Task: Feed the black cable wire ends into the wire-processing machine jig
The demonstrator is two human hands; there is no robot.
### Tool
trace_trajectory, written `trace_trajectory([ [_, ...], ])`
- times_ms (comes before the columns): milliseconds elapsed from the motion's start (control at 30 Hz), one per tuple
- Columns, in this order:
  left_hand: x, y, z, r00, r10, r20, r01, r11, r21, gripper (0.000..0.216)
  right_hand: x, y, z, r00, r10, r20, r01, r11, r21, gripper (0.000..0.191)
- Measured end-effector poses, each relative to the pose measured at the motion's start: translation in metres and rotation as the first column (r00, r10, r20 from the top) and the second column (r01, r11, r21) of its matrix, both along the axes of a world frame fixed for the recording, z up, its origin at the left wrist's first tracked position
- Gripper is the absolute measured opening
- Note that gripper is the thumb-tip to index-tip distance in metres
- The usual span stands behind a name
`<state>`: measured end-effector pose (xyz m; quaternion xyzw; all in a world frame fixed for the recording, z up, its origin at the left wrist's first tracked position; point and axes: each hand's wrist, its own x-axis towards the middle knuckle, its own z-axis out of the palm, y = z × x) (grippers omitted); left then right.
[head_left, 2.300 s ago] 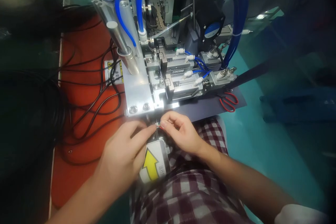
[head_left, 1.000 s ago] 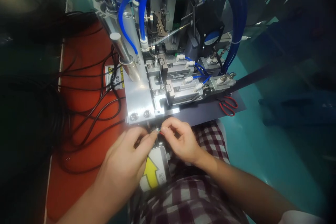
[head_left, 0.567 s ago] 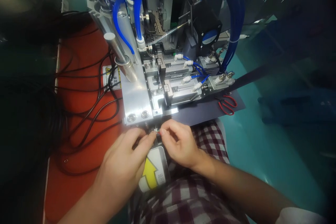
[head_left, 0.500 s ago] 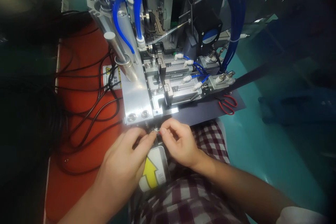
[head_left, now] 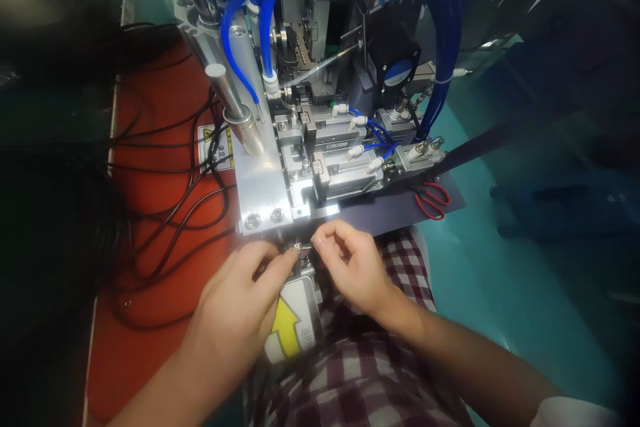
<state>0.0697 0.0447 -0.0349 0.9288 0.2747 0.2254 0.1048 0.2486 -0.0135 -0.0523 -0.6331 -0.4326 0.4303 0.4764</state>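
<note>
My left hand (head_left: 245, 307) is closed in a pinch at the front edge of the machine. At its thumb and fingertips is a small whitish piece, which looks like a connector (head_left: 298, 247). Thin wires (head_left: 307, 247), one greenish and one reddish, run from it toward the right. My right hand (head_left: 353, 267) pinches at the far end of these wires, its fingertips a short gap from my left hand. The fingers hide much of both small parts. Just below them is a metal fitting (head_left: 306, 268) above a white label with a yellow arrow (head_left: 287, 323).
The machine's metal plate (head_left: 260, 187) and pneumatic cylinders (head_left: 345, 170) stand directly beyond my hands, with blue hoses (head_left: 445, 33) above. Red-handled snips (head_left: 433, 201) lie on a dark mat (head_left: 385, 217) at the right. Black cables (head_left: 175, 213) cross the orange surface (head_left: 150, 280) at the left.
My right hand has drawn slightly right and up, away from my left. A short length of wire now shows between them. My left hand stays nearly in place.
</note>
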Motion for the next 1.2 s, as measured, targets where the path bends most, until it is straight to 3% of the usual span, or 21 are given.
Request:
trace_trajectory([
  [67,0.001,0.0,0.001,1.0,-0.013,-0.01,0.013,1.0,0.008,0.03,0.001,-0.001,0.004,0.994,-0.019,0.104,0.012,0.998,0.07,0.012],
  [167,0.0,0.0,0.001,1.0,-0.008,-0.015,0.009,1.0,0.024,0.03,-0.004,0.001,0.008,0.994,-0.029,0.106,0.021,0.997,0.078,0.011],
  [333,-0.002,0.001,0.001,1.0,-0.01,-0.026,0.01,1.0,0.019,0.029,-0.007,0.01,0.009,0.982,-0.075,-0.171,0.051,0.989,-0.138,0.016],
  [467,-0.001,0.0,0.002,1.0,-0.014,-0.015,0.014,1.0,0.02,0.027,-0.003,0.01,0.008,0.948,-0.16,-0.275,0.088,0.963,-0.256,0.019],
  [767,-0.002,-0.001,0.002,1.0,-0.009,-0.026,0.009,1.0,0.017,0.031,-0.005,0.004,0.009,0.971,-0.088,-0.224,0.056,0.987,-0.148,0.016],
  [1100,-0.002,-0.001,0.0,1.0,-0.012,-0.02,0.012,1.0,0.014,0.027,-0.01,0.008,0.011,0.97,-0.09,-0.226,0.051,0.984,-0.172,0.017],
  [1200,-0.002,-0.001,0.0,1.0,-0.009,-0.021,0.009,1.0,0.014,0.026,-0.012,0.011,0.014,0.95,-0.134,-0.281,0.063,0.967,-0.248,0.017],
])
